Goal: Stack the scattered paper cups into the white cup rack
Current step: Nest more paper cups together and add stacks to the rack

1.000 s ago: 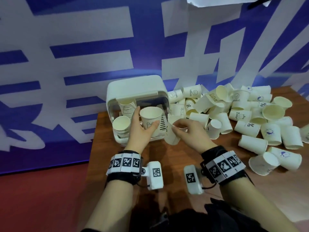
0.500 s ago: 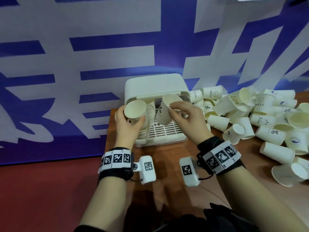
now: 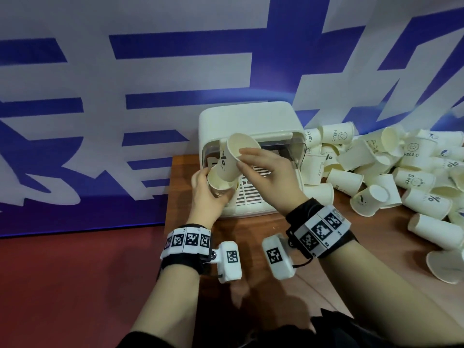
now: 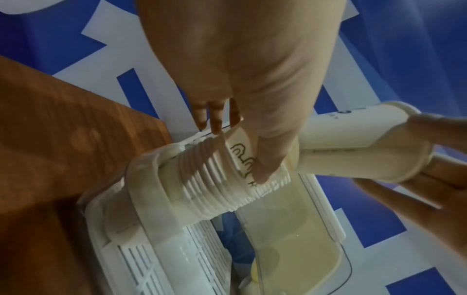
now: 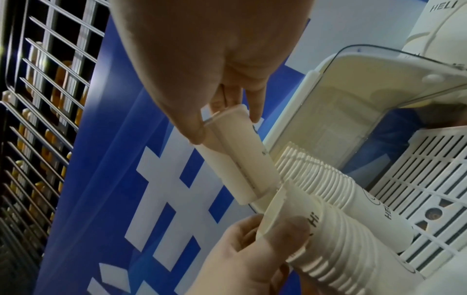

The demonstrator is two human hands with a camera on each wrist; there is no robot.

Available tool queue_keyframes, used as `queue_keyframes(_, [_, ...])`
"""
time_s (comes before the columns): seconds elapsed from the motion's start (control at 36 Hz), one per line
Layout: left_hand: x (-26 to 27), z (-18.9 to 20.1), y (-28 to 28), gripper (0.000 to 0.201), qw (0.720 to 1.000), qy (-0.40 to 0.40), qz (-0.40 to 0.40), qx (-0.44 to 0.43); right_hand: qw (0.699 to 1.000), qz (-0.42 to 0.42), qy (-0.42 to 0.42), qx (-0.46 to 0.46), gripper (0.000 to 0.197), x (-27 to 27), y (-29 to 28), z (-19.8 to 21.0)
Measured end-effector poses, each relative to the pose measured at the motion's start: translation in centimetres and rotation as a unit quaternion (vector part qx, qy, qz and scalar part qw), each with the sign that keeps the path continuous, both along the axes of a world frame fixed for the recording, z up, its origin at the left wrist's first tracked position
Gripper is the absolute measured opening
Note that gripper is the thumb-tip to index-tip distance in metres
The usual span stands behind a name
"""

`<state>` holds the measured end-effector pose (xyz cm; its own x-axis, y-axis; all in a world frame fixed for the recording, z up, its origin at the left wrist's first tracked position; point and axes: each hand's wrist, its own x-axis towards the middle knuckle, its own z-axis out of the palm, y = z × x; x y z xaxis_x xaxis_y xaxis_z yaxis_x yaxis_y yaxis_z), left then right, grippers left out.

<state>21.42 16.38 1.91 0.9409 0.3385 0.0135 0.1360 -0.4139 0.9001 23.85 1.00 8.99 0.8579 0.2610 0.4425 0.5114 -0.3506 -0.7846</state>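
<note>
Only right wrist view reveals second cup stack (image 5: 328,179) behind.

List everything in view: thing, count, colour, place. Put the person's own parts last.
Rack: one, white, far left end of the table, front open.
Stacks: two visible, white nested cups, lying in the rack with mouths toward the person.
Held cup: one, white with black print, tilted, base entering the mouth of the nearer stack.
Loose cups: many, white, some printed HELLO or %, heaped on the table right of the rack.
Table: one, brown wood.
Backdrop: one, blue and white, behind the table.
Floor: red, left of the table.
Wrist cameras: two, white with black markers, one per wrist.
Left hand: grips the stack's open end.
Right hand: pinches the held cup's rim.
</note>
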Motion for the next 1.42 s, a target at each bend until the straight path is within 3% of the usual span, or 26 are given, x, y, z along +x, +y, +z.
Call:
queue_keyframes(0.31, [-0.4, -1.2, 1.8, 0.082, 0.994, 0.086, -0.055, -0.032, 0.987, 0.091, 0.035, -0.126, 0.016, 1.3, 1.3, -2.4])
queue_keyframes(0.53, [-0.9, 0.9, 2.0, 0.031, 0.996, -0.047, 0.060, -0.051, 0.965, 0.117, 0.036, -0.234, 0.022, 1.6, 1.5, -3.5])
queue_keyframes(0.83, [-0.5, -0.7, 1.5, 0.035, 0.998, -0.019, 0.024, -0.057, 0.945, 0.057, 0.108, -0.305, 0.046, 1.4, 1.8, -4.7])
queue_keyframes(1.25, [-0.9, -0.3, 1.3, 0.041, 0.998, 0.061, 0.013, -0.004, 0.946, 0.084, 0.150, -0.276, 0.063, 1.2, 1.0, -4.2])
queue_keyframes(1.42, [-1.6, 1.5, 0.1, 0.038, 0.997, 0.006, 0.051, 0.054, 0.958, 0.050, 0.179, -0.216, 0.068, 0.0, -2.5, -3.2])
